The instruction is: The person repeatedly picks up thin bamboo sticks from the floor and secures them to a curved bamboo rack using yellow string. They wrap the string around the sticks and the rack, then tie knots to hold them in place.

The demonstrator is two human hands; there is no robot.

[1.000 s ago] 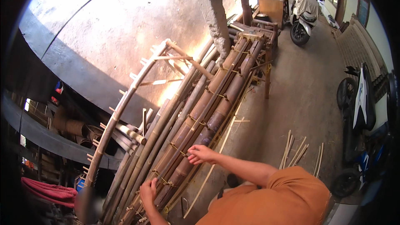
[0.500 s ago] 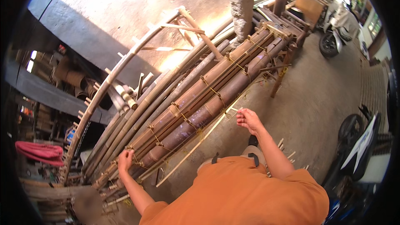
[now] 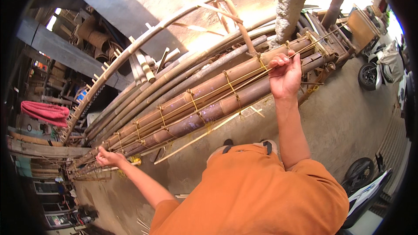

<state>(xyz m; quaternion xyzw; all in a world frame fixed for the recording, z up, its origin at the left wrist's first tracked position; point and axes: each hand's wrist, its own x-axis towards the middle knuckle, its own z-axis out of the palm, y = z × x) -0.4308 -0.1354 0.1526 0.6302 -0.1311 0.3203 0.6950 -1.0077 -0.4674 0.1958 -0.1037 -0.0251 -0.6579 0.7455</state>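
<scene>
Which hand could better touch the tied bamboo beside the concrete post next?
Probably the right hand: it's nearer the concrete post, while the left hand is toward the tied bamboo's other end.

Between the person's left grip (image 3: 109, 157) and right grip (image 3: 285, 75), there is open air above two thick bamboo poles (image 3: 246, 100), broken by yellow ties (image 3: 229, 82) that cross them. A thin strip (image 3: 324, 38) at the right grip slants over the poles' right end. Behind, a rough concrete post (image 3: 289, 6), stacked poles (image 3: 174, 82) and a curved, pegged frame (image 3: 130, 48) hinder reaching. On the near side, floor (image 3: 326, 113) leaves room, with a pale slat (image 3: 198, 141) along the poles; far right, a scooter (image 3: 385, 67) bounds it.
</scene>
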